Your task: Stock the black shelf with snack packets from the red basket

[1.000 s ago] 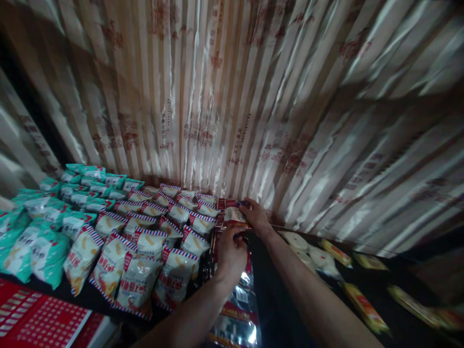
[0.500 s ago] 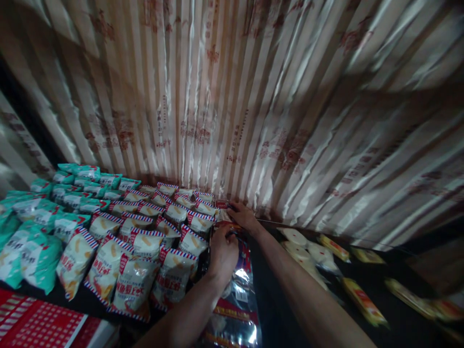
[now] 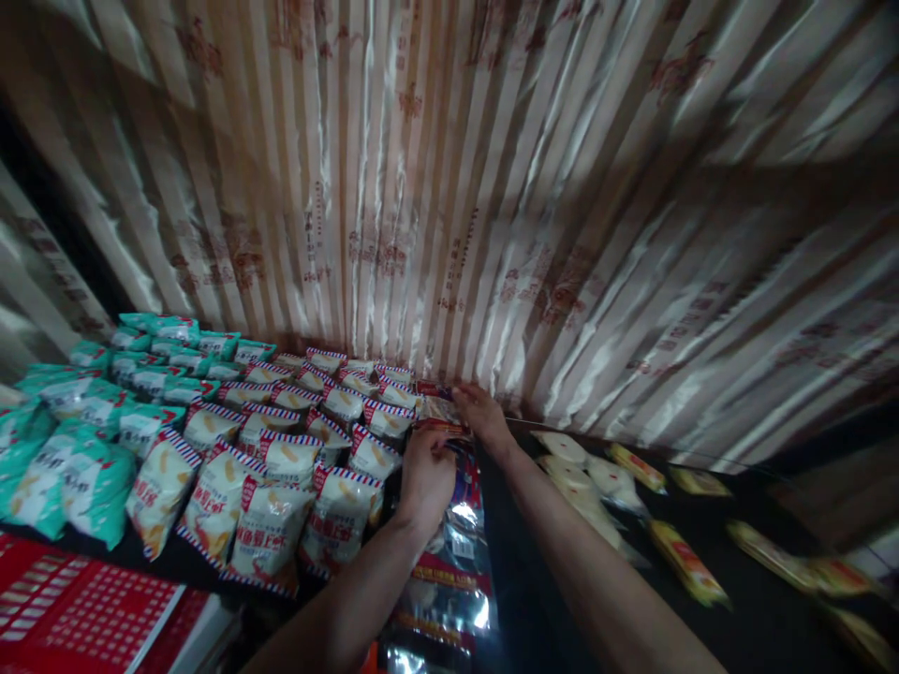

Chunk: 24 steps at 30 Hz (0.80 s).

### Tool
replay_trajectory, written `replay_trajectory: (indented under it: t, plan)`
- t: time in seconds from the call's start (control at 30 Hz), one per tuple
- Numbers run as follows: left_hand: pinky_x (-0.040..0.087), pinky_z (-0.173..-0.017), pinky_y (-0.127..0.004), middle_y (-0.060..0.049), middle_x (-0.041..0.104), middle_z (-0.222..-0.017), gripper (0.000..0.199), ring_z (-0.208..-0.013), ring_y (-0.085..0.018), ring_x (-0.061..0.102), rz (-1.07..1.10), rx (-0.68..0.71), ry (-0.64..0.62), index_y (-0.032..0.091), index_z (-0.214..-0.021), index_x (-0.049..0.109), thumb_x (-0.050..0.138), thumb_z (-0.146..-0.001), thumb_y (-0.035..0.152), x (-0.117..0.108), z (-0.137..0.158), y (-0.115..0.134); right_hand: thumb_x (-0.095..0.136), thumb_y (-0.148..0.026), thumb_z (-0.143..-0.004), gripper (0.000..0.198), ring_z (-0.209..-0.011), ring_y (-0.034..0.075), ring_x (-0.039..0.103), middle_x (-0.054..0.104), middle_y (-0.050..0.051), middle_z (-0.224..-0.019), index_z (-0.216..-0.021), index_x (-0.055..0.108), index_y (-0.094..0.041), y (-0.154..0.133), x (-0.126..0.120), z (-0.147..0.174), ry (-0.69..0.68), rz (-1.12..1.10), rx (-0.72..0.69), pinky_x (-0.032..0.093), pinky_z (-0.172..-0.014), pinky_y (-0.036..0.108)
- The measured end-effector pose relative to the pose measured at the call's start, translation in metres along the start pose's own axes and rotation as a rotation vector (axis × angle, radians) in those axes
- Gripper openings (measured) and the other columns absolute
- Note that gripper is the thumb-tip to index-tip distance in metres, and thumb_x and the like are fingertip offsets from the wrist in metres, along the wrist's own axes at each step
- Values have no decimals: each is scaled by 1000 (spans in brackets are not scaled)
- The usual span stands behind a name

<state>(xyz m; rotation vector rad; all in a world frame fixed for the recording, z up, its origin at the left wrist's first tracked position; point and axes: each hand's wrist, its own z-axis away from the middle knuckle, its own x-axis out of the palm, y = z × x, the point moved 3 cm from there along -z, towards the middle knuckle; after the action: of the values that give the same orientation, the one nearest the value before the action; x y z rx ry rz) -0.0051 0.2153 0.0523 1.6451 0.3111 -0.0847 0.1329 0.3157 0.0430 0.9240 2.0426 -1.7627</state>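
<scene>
A tall striped curtain (image 3: 393,187) hangs beyond the fingers, and beneath them runs a dark surface (image 3: 516,562). Left of the fingers stand close rows of white snack bags (image 3: 271,524) with striped edges, then teal bags (image 3: 98,477) farther out; both groups look settled to me. A red lattice-sided crate (image 3: 77,599) sits nearer the person, to the fingers' lower left. Shiny dark-red packs (image 3: 456,580) form a line from the fingers back toward the person, so that column seems well under way. The red packet (image 3: 436,409) at its far end, right at the fingertips by the curtain, looks like the piece being squared up. Right of the fingers, pale round packs (image 3: 564,449) lie bunched and yellow packs (image 3: 688,562) lie loosely apart, seemingly less ordered.

Both forearms stretch forward and converge. The left hand (image 3: 427,477) bends over the packet's near edge, fingers curled; the right hand (image 3: 483,418) reaches its right side, fingers extended. I cannot tell whether either pinches it.
</scene>
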Motion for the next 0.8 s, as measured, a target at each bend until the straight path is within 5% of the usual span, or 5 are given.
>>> replay_trajectory:
  t: [0.13, 0.3, 0.5, 0.6, 0.8]
  plan:
    - [45, -87, -29, -5, 67, -93, 26, -90, -16, 60, 88, 16, 29, 18, -83, 64, 44, -71, 7, -14, 26, 9, 47, -47, -77, 43, -98, 24, 59, 67, 9, -100, -99, 66, -15, -1, -25, 33, 113, -65, 31, 43, -89, 37]
    - [48, -74, -26, -3, 67, -79, 25, -77, -15, 61, 198, 92, 39, 20, -76, 62, 38, -75, 11, -35, 91, 18, 49, -51, -77, 47, -98, 23, 58, 65, 11, -105, -105, 61, -16, 4, -54, 105, 329, -327, 60, 45, -86, 36]
    - [47, -63, -23, -3, 65, -73, 26, -67, -14, 59, 170, -9, -60, 21, -66, 59, 35, -74, 15, -51, 182, -34, 53, -49, -77, 39, -75, 17, 60, 65, 6, -90, -101, 58, -18, 10, -66, 236, 520, -495, 166, 47, -65, 27]
    - [46, -73, -24, -3, 66, -74, 23, -75, -16, 61, -103, -192, -240, 21, -71, 61, 40, -72, 13, -57, 223, -84, 48, -50, -79, 38, -75, 19, 61, 66, 5, -83, -99, 59, -20, 28, -49, 296, 346, -393, 284, 49, -68, 30]
    - [44, -82, -26, -4, 69, -90, 20, -87, -18, 61, -499, -376, -703, 21, -79, 65, 50, -71, 10, -68, 292, -147, 43, -36, -80, 29, -89, 23, 63, 69, 8, -94, -91, 64, -20, 69, 24, 384, -459, -44, 363, 47, -81, 33]
